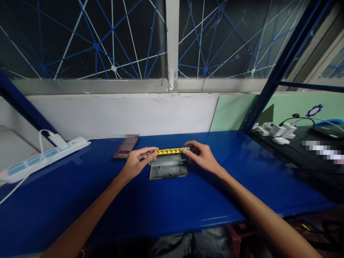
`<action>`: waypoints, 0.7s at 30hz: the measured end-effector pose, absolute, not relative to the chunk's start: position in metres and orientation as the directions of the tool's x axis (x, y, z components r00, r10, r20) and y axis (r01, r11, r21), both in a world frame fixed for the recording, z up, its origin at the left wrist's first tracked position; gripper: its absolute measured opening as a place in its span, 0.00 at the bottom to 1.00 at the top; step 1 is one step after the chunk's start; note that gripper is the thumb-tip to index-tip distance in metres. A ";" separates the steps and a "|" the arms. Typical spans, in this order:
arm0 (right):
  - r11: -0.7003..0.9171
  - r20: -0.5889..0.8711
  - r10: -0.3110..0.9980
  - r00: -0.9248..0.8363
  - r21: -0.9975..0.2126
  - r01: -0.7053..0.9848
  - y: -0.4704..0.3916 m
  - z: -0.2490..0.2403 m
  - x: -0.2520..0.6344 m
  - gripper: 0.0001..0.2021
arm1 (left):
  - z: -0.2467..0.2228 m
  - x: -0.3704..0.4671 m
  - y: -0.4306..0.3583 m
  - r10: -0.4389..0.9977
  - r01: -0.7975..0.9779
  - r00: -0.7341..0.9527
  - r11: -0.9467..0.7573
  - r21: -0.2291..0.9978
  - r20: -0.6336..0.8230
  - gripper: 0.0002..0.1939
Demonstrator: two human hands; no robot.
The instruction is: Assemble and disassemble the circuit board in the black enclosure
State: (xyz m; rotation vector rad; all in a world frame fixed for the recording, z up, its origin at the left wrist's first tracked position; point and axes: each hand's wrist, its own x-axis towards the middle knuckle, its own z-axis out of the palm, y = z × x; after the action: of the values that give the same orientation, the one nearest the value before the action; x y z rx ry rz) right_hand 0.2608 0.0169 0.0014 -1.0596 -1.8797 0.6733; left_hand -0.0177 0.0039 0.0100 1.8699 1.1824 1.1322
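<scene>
- Head view, hands: on my remote feed, the left hand (139,161) and the right hand (203,154) stand apart, a yellow notched strip (169,152) spanning the gap between them.
- Grip: I see the left thumb and fingers pinched on the strip's left end, and the right thumb and forefinger closed on its right end.
- Strip: it runs lengthwise from hand to hand, its row of rounded recesses facing the wearer. Whether it touches the part beneath, I cannot tell.
- Below the strip, between the hands: a dark grey moulded plastic cover (170,169) lies with small raised fittings showing on its upturned face. Another grey section shows between cover and strip; I cannot tell whether the two are joined.
- Just beyond the left hand: a flat phone-like device (128,146), its face partly pixelated.
- Well to the left of the left hand: a white power strip (43,161) bearing a white plug-in adapter (59,142), from which a white cable (16,190) trails.
- Well to the right of the right hand: white chargers (285,130) sit on a black surface.
- Under both hands: a glossy blue tabletop (161,208); beyond them, I note a pale wall (145,113) below windows (72,39).
</scene>
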 end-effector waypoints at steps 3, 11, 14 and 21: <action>0.461 0.365 0.880 -0.302 -0.809 0.365 0.016 0.001 0.259 0.19 | 0.009 -0.016 0.004 0.906 0.402 0.215 -0.423 0.812 0.366 0.16; 0.380 0.281 0.898 -0.338 -0.882 0.277 0.017 -0.003 0.256 0.22 | 0.008 -0.015 0.005 0.857 0.546 0.275 -0.512 0.663 0.435 0.23; 0.353 0.256 0.900 -0.352 -0.903 0.246 0.018 -0.006 0.255 0.24 | 0.008 -0.014 0.004 0.864 0.557 0.265 -0.499 0.664 0.428 0.24; 0.225 0.177 0.905 -0.387 -0.971 0.083 0.018 -0.010 0.250 0.22 | 0.006 -0.013 0.003 0.896 0.561 0.215 -0.439 0.702 0.388 0.26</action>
State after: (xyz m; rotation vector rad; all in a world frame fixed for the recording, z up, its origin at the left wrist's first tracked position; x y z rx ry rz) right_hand 0.2500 0.0180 -0.0097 -0.9334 -1.6761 1.2581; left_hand -0.0125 0.0032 0.0063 2.0841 1.3488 1.0990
